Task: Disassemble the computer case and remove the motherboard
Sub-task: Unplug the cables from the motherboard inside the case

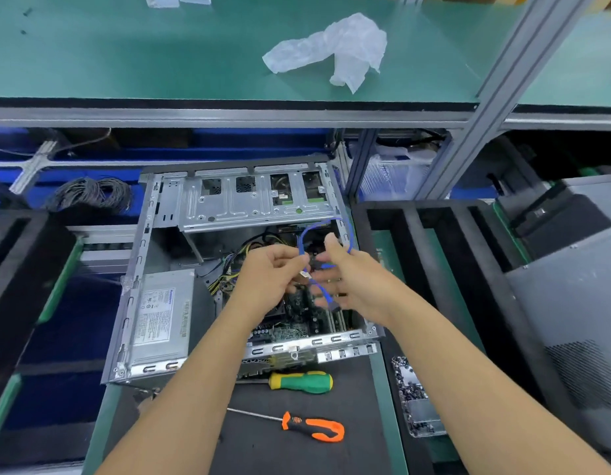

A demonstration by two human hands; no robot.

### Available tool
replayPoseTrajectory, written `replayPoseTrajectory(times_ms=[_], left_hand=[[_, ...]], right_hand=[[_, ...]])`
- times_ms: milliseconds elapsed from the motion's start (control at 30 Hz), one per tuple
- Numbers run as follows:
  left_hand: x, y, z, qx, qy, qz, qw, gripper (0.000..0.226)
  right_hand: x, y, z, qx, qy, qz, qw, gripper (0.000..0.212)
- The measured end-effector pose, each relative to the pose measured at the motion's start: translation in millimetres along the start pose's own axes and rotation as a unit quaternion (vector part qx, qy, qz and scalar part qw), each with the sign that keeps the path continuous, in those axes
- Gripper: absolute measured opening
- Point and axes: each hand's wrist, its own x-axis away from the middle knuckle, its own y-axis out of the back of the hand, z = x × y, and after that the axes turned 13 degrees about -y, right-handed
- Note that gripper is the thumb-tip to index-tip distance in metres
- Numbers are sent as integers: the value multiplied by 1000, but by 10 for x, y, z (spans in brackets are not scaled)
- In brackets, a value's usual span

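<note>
Screwdrivers lie nearest, close to the surface's [297, 454] front edge: an orange-handled screwdriver [312, 425], then a green-and-yellow screwdriver [301, 382] just before the computer case [149, 269]. A tray of screws [417, 402] sits toward the right edge. The case lies open mid-surface, power supply [161, 311] on its left side, motherboard [297, 320] inside on the right. Above the motherboard, the left hand [275, 274] pinches a looped blue cable [326, 245]; the right hand [352, 279] curls its grip around the same cable. Beyond, a crumpled plastic bag [331, 49] rests on the green shelf [125, 56].
</note>
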Motion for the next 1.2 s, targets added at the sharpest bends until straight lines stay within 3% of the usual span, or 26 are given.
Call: replayPoseTrajectory(times_ms=[133, 233, 400, 500, 600, 767, 933, 1033, 1133, 1200], left_hand=[[-5, -117, -5, -116, -66, -48, 990, 7], [-22, -249, -48, -116, -86, -31, 989, 7], [-89, -343, -41, -68, -58, 23, 996, 9], [-126, -328, 46, -107, -29, 36, 993, 13], [-142, -313, 135, -143, -11, 41, 989, 14], [-151, -236, 266, -176, 15, 45, 983, 15], [-147, -229, 316, -193, 28, 49, 980, 14], [-172, -258, 313, -188, 32, 53, 980, 13], [-191, -262, 317, -179, 37, 55, 982, 13], [-203, -251, 323, -174, 40, 48, 983, 13]], right_hand=[[138, 30, -192, -19, 30, 75, 997, 16], [179, 88, -259, -41, 68, 4, 997, 24], [216, 531, -299, -66, 123, -135, 981, 10], [156, 918, -405, -86, 71, -189, 976, 20], [-5, 1287, -632, -187, -11, -217, 958, 19], [-247, 1740, -938, -334, -95, -174, 921, 6], [-444, 1936, -1046, -407, -97, -140, 897, 10], [-521, 1970, -1080, -496, -49, -139, 856, 12], [-548, 2012, -1139, -610, 9, -136, 781, 51], [-538, 2016, -1173, -651, 31, -145, 744, 58]])
